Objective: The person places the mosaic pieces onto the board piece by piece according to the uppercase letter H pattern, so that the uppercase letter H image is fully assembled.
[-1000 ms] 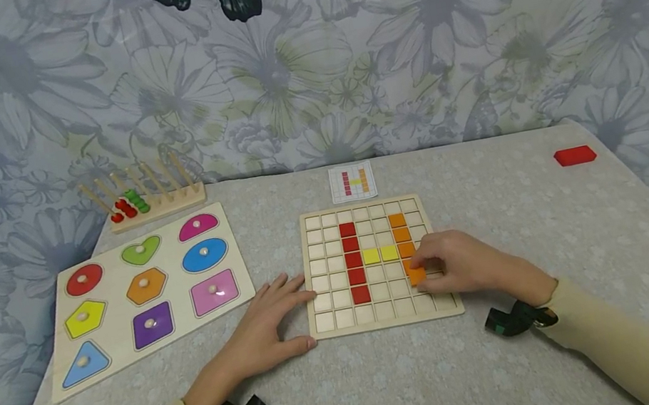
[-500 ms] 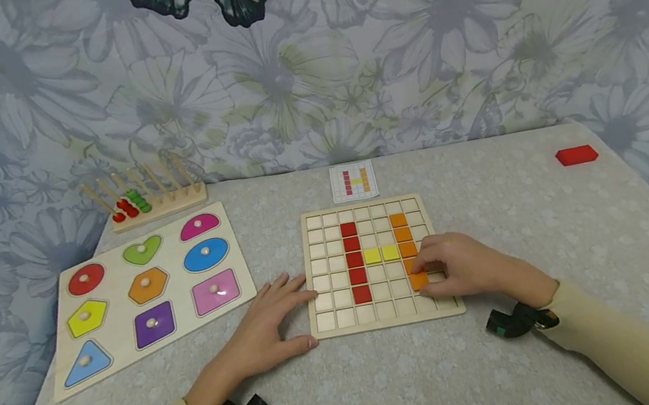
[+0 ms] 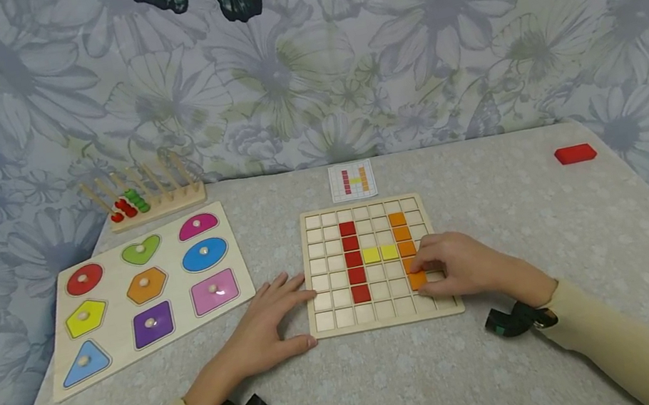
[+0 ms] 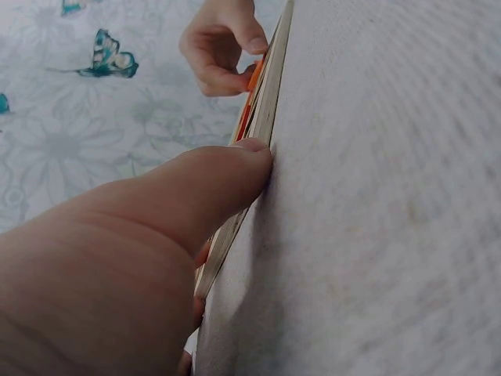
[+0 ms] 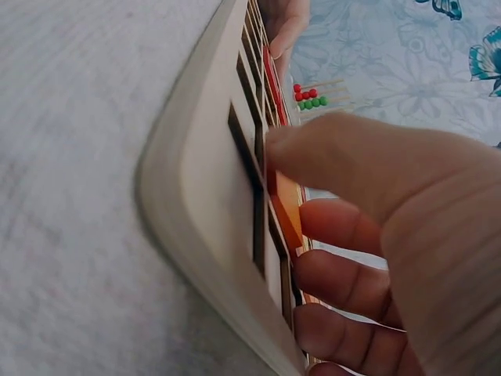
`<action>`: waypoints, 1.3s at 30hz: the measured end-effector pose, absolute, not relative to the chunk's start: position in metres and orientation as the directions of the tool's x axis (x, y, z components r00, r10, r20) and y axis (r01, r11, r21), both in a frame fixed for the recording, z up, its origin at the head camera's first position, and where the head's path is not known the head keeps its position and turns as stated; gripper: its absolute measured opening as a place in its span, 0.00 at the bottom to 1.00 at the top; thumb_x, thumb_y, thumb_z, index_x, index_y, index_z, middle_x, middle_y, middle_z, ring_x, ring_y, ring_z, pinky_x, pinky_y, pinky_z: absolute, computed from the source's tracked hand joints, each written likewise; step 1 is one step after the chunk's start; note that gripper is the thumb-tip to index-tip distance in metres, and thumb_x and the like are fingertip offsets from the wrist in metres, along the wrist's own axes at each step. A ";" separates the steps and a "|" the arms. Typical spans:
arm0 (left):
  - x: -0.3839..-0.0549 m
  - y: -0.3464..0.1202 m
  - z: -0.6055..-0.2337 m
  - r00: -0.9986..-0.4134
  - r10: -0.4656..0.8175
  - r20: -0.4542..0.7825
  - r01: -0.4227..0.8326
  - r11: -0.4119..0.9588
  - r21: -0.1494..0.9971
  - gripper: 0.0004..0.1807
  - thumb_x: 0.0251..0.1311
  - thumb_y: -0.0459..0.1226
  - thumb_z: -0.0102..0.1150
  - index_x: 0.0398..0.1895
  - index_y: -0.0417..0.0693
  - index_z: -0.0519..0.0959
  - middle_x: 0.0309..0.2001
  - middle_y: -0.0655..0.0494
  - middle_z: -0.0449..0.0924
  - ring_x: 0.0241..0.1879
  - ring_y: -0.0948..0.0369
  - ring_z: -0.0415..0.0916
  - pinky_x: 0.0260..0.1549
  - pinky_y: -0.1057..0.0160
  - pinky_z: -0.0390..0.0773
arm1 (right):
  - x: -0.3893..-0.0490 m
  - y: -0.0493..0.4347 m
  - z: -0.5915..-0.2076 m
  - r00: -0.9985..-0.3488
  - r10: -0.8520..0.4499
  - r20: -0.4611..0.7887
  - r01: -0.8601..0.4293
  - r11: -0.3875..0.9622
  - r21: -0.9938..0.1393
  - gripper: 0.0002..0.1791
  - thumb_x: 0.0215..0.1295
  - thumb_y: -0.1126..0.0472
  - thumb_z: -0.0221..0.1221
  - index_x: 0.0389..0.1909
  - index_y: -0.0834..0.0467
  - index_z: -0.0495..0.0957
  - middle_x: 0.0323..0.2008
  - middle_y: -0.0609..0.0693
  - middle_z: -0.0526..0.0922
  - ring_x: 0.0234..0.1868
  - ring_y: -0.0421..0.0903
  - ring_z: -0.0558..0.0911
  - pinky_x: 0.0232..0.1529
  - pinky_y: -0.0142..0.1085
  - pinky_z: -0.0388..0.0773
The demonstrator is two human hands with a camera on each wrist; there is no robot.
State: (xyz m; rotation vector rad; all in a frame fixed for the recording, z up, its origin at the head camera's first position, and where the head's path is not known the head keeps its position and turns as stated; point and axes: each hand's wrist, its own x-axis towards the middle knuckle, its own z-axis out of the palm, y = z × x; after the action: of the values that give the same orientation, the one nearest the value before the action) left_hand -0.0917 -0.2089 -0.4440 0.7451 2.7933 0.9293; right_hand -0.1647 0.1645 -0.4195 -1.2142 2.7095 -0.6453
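Note:
A wooden grid board [image 3: 386,311] holds a column of red tiles [image 3: 353,259], a short row of yellow tiles [image 3: 380,253] and an orange column [image 3: 400,232] on the right. My right hand [image 3: 469,265] pinches the lowest orange tile [image 3: 418,280] between thumb and fingers, at its cell in that column. The right wrist view shows the thumb at one edge of this orange tile [image 5: 286,205], fingertips at the other. With fingers spread, my left hand [image 3: 264,325] touches the board's left edge; its thumb [image 4: 250,157] rests against the side of the board.
Behind the board lies a pattern card [image 3: 352,182] with the same colour layout. To the left are a knobbed shape puzzle [image 3: 184,328] and a peg stand [image 3: 186,196] with red and green beads. A red block [image 3: 575,154] lies far right.
The pinched orange tile and my right fingertips have shifted slightly towards me, into line with the column. The left hand and board have stayed put.

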 end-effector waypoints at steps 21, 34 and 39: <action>-0.092 -0.209 -0.444 -0.873 0.484 0.056 0.419 0.686 0.595 0.35 0.53 0.48 0.75 0.66 0.53 0.77 0.77 0.47 0.64 0.80 0.39 0.52 0.76 0.33 0.48 | -0.165 0.165 -0.420 -0.672 -0.737 0.076 -0.691 0.586 -0.424 0.09 0.56 0.53 0.73 0.37 0.48 0.88 0.33 0.40 0.82 0.31 0.34 0.69 0.34 0.29 0.68; -0.092 -0.210 -0.445 -0.870 0.489 0.059 0.422 0.680 0.599 0.35 0.53 0.48 0.75 0.66 0.53 0.77 0.77 0.47 0.64 0.80 0.39 0.52 0.76 0.32 0.48 | -0.162 0.165 -0.419 -0.681 -0.728 0.080 -0.683 0.591 -0.429 0.09 0.55 0.53 0.74 0.36 0.49 0.87 0.31 0.40 0.80 0.29 0.34 0.68 0.32 0.28 0.67; -0.091 -0.210 -0.446 -0.867 0.492 0.076 0.435 0.673 0.598 0.35 0.53 0.48 0.75 0.66 0.53 0.77 0.77 0.45 0.65 0.79 0.37 0.53 0.75 0.30 0.49 | -0.162 0.165 -0.419 -0.679 -0.729 0.081 -0.685 0.591 -0.425 0.09 0.55 0.53 0.74 0.37 0.49 0.87 0.32 0.40 0.81 0.30 0.34 0.69 0.33 0.28 0.68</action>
State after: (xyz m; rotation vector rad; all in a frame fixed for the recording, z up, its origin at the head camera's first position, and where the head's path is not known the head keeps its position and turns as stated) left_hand -0.0914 -0.2099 -0.4458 0.7746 2.7896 0.9611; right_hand -0.1617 0.1646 -0.4194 -1.2089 2.7106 -0.6572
